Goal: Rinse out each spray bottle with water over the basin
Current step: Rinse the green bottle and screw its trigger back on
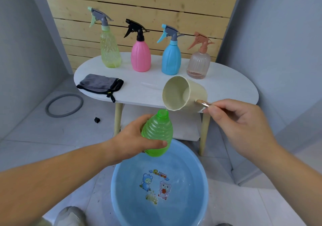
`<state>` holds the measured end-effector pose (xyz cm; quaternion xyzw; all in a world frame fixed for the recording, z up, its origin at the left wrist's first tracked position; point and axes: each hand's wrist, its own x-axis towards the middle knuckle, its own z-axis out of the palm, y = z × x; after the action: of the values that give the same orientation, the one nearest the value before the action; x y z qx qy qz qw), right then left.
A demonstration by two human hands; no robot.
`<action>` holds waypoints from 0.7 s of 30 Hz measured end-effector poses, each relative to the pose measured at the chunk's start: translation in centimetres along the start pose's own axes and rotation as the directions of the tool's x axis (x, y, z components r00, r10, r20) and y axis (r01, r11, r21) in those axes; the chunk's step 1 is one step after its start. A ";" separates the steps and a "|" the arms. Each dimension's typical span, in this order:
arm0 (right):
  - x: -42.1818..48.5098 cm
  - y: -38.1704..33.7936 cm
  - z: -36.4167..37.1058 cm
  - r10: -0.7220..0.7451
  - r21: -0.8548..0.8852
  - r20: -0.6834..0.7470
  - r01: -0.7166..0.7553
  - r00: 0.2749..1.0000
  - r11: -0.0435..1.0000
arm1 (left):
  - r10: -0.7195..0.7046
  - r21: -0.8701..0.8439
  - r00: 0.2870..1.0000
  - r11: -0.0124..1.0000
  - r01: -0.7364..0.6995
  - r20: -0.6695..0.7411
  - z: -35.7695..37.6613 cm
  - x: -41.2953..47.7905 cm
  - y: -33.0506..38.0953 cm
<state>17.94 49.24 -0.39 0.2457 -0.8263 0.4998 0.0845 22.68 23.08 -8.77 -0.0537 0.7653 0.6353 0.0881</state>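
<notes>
**Cup tipped at green bottle above the basin**

The white table (226, 86) stands against a plank wall. The blue basin (115, 191) sits on the floor, in front of the table's front edge. Along the table's back edge stand four bottles with spray heads on: yellow bottle (109, 51), pink bottle (140, 56), blue bottle (171, 58) and clear bottle (198, 63). The left hand (132, 140) wraps the green bottle (156, 135), headless and mouth up, above the basin's far rim. The right hand (238, 119) pinches the handle of the cup (183, 93), which is tilted with its lip just over that mouth. A grey cloth (99, 84) lies near the table's left front edge.
</notes>
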 end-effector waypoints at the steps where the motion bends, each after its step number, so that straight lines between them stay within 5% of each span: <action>1: 0.0 0.3 -0.1 0.047 0.012 0.006 -0.047 0.999 0.999 | -0.002 -0.005 1.000 1.000 0.002 -0.002 -0.1 0.0 0.0; 8: -0.6 2.5 0.3 0.182 -0.111 0.118 -0.169 0.976 0.979 | -0.013 -0.026 1.000 1.000 0.012 -0.011 -0.4 -0.1 -0.2; 14: -1.0 4.0 0.4 -0.026 -0.382 0.246 0.122 0.969 0.916 | -0.016 -0.037 1.000 0.999 0.016 -0.016 -0.2 -0.1 -0.1; 21: -0.8 4.5 0.3 -0.265 -0.403 0.336 0.392 0.904 0.827 | -0.009 -0.031 1.000 0.999 0.008 -0.005 -0.1 -0.2 -0.1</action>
<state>16.41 50.92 -4.41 0.4228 -0.8693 0.2292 0.1143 22.87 22.98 -8.77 -0.0601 0.7553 0.6467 0.0878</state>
